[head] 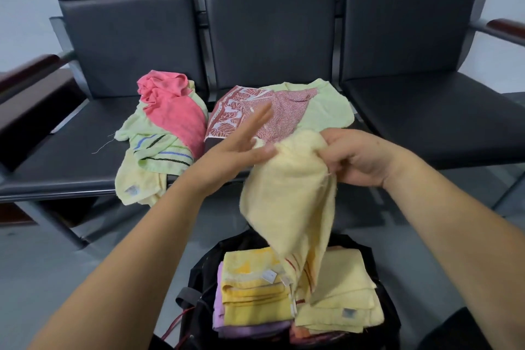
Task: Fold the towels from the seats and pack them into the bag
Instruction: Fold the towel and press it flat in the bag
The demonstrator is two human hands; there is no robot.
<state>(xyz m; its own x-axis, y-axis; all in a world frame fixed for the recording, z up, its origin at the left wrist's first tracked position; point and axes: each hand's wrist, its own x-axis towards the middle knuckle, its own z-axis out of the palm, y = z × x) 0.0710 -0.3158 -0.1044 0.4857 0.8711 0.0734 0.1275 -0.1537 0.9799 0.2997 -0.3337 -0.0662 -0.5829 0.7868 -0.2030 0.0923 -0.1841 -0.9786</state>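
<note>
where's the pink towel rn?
Head view: the pink towel lies crumpled on the left seat, on top of a light green striped towel, just left of the red patterned cloth on the middle seat.

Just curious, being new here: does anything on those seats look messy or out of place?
Yes. On the left seat, a pale yellow towel droops over the front edge, and the green towel above it trails loose threads.
</note>
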